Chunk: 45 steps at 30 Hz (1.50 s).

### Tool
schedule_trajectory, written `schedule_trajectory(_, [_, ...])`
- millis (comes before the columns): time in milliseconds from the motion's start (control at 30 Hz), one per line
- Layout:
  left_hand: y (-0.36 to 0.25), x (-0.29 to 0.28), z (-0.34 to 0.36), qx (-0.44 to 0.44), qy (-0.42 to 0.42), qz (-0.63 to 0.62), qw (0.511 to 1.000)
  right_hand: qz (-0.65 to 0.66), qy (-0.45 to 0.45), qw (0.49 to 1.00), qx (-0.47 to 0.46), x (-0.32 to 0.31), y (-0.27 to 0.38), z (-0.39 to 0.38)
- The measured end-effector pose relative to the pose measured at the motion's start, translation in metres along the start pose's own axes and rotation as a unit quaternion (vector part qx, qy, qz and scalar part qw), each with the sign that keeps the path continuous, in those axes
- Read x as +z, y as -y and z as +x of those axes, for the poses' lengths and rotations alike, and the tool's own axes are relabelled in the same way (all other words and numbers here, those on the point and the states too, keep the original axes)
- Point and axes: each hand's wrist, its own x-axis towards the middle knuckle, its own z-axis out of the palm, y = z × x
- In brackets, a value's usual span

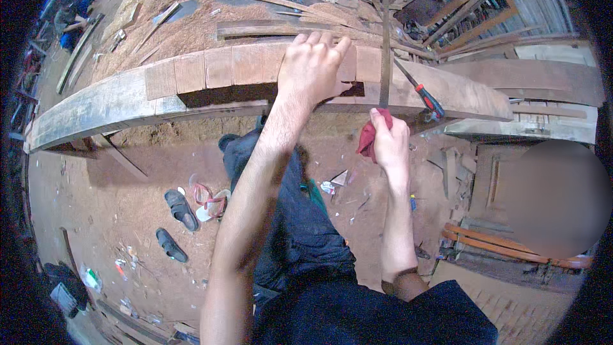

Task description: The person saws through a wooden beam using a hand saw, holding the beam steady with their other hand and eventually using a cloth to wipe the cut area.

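My left hand (313,67) is curled over a row of pale wooden blocks (220,67) on top of a long wooden beam (121,99). Its fingers lie along the far edge and the thumb reaches toward the near side. A dark gap shows beneath the blocks. My right hand (391,140) is closed round a bunched red cloth (367,139) just on the near side of the beam. From the cloth a long, narrow, dark strip (386,38), like a saw blade, runs away across the beam; the cloth hides its near end. Beside it lies a red-and-black-handled tool (429,99) with a thin shaft.
Sawdust (153,19) and wood offcuts cover the ground beyond the beam. Dark sandals (181,209) and a pair of flip-flops lie at the left. Stacked boards (543,80) stand at the right, near a carved wooden panel (491,179). Another person (73,22) is at the far left.
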Motion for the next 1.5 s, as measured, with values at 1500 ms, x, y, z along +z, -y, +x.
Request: schedule_trajectory(1500, [0.001,-0.007,0.009,-0.009,0.021,-0.02,1.0,0.038,0.052,0.995,0.078,-0.013,-0.003,-0.035])
